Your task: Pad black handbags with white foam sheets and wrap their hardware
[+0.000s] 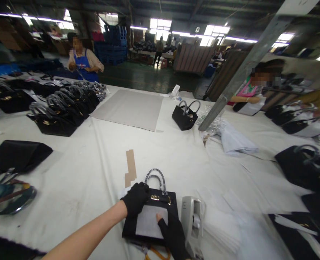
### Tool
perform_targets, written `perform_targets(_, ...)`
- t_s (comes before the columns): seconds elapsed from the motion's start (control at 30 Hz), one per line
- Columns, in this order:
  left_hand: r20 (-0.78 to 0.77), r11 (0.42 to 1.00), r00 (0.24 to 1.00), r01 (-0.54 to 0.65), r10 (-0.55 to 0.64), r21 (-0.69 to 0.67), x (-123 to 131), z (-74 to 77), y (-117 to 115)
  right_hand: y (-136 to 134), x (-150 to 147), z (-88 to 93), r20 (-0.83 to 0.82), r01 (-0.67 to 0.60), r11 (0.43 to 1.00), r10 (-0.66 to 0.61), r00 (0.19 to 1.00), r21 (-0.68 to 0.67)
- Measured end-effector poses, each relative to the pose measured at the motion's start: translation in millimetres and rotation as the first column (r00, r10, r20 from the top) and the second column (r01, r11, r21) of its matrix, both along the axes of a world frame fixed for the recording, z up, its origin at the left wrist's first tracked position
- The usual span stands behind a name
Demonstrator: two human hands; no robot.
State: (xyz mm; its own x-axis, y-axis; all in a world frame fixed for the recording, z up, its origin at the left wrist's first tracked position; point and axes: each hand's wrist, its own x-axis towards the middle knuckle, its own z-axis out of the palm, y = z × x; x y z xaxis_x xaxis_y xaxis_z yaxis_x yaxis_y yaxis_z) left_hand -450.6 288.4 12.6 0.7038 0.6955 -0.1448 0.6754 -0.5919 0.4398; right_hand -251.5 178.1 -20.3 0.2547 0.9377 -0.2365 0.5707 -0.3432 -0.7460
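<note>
A black handbag (156, 192) with gold hardware and two wrapped handles lies on the white-covered table in front of me. A pale rectangular sheet (149, 222) rests on its front. My left hand (136, 198), in a black glove, is closed at the bag's upper left corner. My right hand (173, 231), also gloved with a bare thumb tip, grips the bag's right side, its thumb on the sheet's right edge. The fingers beneath are hidden. Just right of the bag stands a grey tape dispenser (188, 216). Orange-handled scissors (160, 252) lie partly under its lower edge.
Brown card strips (131, 166) lie beyond the bag. A large grey board (130, 108) and another black handbag (185, 117) are farther back. Several bags (59, 119) crowd the left. An iron (11, 196) sits near left. A metal post (230, 83) rises at right; two co-workers stand across.
</note>
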Motion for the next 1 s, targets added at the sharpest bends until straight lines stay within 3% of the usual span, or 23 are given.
perform_targets(0.13,0.177,0.988,0.984,0.046,-0.019,-0.146,8,-13.0,-11,-1,2,-6.7,-0.084,0.006,0.999,-0.003,0.997,0.033)
perform_targets(0.3,0.184,0.987,0.983,0.056,-0.028,-0.153,10,-15.4,-21,9,12,1.3,-0.149,-0.004,0.997,0.015,0.989,0.076)
perform_targets(0.37,0.162,0.988,0.987,0.010,0.016,-0.156,9,-16.8,-25,22,16,13.3,-0.097,-0.001,0.992,0.013,0.995,0.129)
perform_targets(0.43,0.175,0.987,0.982,-0.039,0.066,-0.153,8,-20.0,-29,38,15,24.8,0.061,-0.133,0.975,0.124,0.990,0.180)
perform_targets(0.5,0.232,0.992,0.971,-0.030,0.058,-0.123,7,-23.8,-33,54,10,30.7,0.277,-0.347,0.927,0.300,0.913,0.140)
perform_targets(0.57,0.286,0.997,0.958,-0.006,0.028,-0.077,7,-27.3,-37,69,2,28.5,0.444,-0.520,0.854,0.461,0.769,0.015)
perform_targets(0.67,0.328,0.999,0.944,-0.029,0.032,-0.016,9,-32.2,-39,82,-7,13.7,0.566,-0.624,0.772,0.570,0.596,-0.121)
perform_targets(0.73,0.329,0.999,0.943,-0.054,0.050,0.003,11,-35.7,-38,84,-10,2.9,0.605,-0.643,0.755,0.572,0.554,-0.125)
perform_targets(0.9,0.325,0.993,0.940,-0.113,0.100,0.019,15,-43.9,-36,84,-9,-0.4,0.634,-0.637,0.767,0.529,0.564,-0.073)
perform_targets(1.0,0.319,0.994,0.942,-0.111,0.109,-0.012,14,-46.1,-36,83,3,11.8,0.577,-0.547,0.837,0.438,0.690,0.018)
